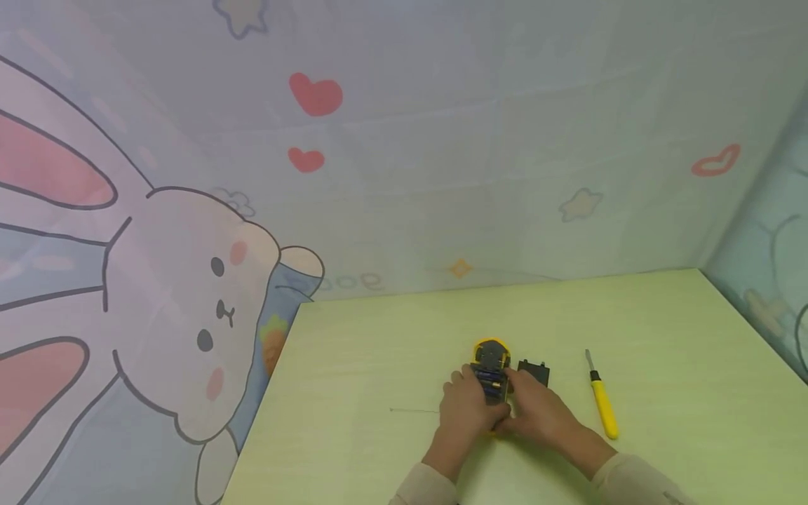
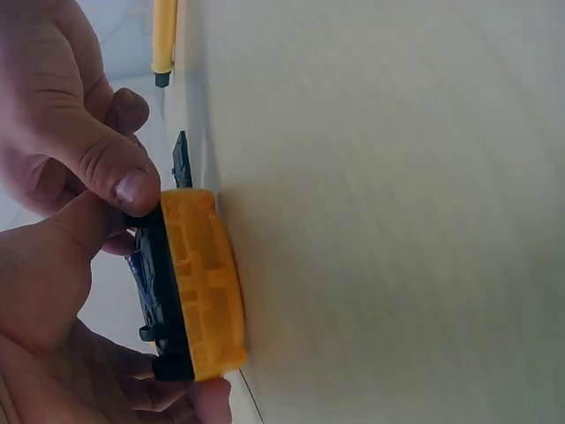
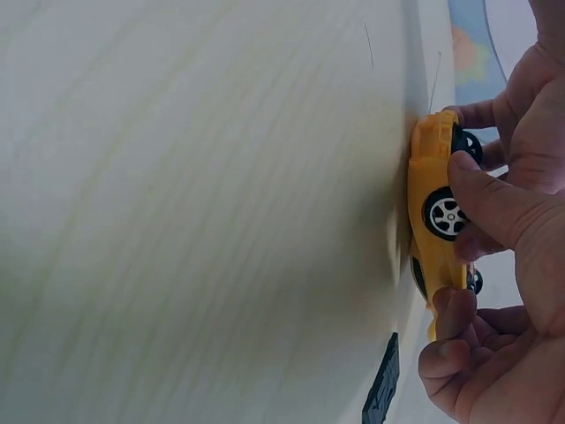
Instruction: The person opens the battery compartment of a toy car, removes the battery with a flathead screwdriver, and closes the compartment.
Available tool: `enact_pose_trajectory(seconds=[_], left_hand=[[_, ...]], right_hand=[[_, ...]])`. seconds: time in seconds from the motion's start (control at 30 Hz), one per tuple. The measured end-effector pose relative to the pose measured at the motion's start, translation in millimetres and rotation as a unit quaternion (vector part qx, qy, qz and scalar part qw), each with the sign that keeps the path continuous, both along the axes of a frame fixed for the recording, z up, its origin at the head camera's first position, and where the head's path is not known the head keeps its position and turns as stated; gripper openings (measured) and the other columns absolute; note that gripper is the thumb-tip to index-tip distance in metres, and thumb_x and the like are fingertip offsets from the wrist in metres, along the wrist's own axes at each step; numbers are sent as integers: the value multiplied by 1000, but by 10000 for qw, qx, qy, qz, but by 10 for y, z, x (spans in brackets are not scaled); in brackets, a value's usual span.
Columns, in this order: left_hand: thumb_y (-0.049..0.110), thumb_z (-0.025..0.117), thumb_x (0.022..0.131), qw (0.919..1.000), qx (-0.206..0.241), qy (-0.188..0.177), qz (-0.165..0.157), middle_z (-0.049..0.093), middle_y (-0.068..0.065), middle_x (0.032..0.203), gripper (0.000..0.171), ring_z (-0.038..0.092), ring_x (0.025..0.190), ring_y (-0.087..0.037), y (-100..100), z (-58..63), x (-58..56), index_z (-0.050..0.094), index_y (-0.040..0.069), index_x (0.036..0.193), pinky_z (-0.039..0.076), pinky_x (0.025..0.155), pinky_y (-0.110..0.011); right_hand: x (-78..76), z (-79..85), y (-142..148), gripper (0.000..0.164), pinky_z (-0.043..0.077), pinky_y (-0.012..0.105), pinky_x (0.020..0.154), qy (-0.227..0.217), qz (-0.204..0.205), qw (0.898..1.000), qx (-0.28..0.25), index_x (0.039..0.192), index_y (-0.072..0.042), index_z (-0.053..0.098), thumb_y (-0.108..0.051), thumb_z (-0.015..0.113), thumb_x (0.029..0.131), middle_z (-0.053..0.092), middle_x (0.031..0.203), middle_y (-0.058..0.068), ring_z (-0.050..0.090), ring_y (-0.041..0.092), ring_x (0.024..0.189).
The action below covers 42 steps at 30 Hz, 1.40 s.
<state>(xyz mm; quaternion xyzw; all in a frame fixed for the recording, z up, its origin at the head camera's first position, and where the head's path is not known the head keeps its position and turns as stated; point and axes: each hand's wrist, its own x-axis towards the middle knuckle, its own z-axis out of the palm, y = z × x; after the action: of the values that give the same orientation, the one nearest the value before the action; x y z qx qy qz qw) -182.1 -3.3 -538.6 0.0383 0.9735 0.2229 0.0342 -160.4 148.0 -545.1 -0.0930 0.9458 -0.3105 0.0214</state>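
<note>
A yellow toy car [image 1: 492, 348] lies wheels-up on the table, its black underside facing up. Dark batteries [image 1: 488, 376] sit in its open compartment. My left hand [image 1: 463, 405] grips one side of the car, thumb at the near end. From the other side my right hand [image 1: 539, 408] holds it, its thumb pressing on the underside near a wheel [image 3: 444, 214] in the right wrist view. In the left wrist view both thumbs meet at the car's yellow end [image 2: 205, 283]. Part of the compartment is hidden by the fingers.
A black battery cover [image 1: 535, 371] lies just beyond my right hand. Farther right is a screwdriver [image 1: 604, 409] with a yellow handle, its tip pointing away. A thin wire antenna [image 1: 413, 410] extends left from under the left hand. A printed cloth [image 1: 505, 175] hangs behind the table.
</note>
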Motion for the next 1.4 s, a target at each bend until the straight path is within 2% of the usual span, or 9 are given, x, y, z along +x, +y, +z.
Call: enact_pose_trajectory(seconds=[0.17,0.3,0.4,0.53,0.73,0.97,1.23,1.4], left_hand=[[44,81,66,9998,-184,72,-58,53,-11,101,97,48,87,-24,-12,9,4,44,1,145,48,63,-40],[45,81,67,9997,-167,81,-181,54,-10,106,96,47,89,-23,-36,-3,1,45,3,146,48,65,-40],[47,80,69,9995,-117,41,-281,54,-11,111,98,47,93,-24,-57,-18,-5,43,4,149,49,68,-41],[49,81,70,9990,-71,44,-433,54,-11,114,100,47,95,-24,-90,-23,-15,42,6,151,50,71,-43],[49,82,72,9979,-120,106,-634,58,-9,122,100,49,97,-23,-139,-23,-38,41,7,153,50,76,-45],[39,84,72,9970,383,33,-676,62,-3,120,86,47,96,-20,-196,14,-41,49,10,145,46,80,-42],[39,84,73,9948,215,78,-995,64,1,116,81,46,93,-17,-265,9,-71,51,14,142,44,78,-38],[39,84,74,9927,211,110,-1183,65,1,119,80,47,93,-15,-298,17,-81,52,16,143,44,79,-38]], right_hand=[[27,19,12,101,53,49,95,-75,50,9999,-61,145,0,51,-44,95,65,62,128,11,64,23,110],[44,54,54,102,52,49,96,-123,121,9998,-46,144,2,51,-48,93,66,63,123,8,63,22,107],[45,82,100,97,52,47,93,-87,138,9998,-83,143,1,52,-44,93,68,63,118,5,62,19,103],[31,132,161,85,52,46,89,103,208,9996,-184,140,-2,53,-36,93,72,64,117,5,63,21,103],[5,212,217,76,54,48,95,298,406,9984,-274,136,-6,57,-35,91,76,64,125,8,66,27,113],[-35,269,266,66,56,41,88,780,626,9948,-194,135,-6,58,-28,88,81,63,120,6,66,22,105],[-128,238,250,60,53,48,94,1364,755,9878,2,129,-10,63,-25,90,78,66,118,4,62,23,109],[-204,229,235,62,53,50,96,1543,809,9847,32,129,-10,65,-24,92,75,66,125,5,61,26,115]])
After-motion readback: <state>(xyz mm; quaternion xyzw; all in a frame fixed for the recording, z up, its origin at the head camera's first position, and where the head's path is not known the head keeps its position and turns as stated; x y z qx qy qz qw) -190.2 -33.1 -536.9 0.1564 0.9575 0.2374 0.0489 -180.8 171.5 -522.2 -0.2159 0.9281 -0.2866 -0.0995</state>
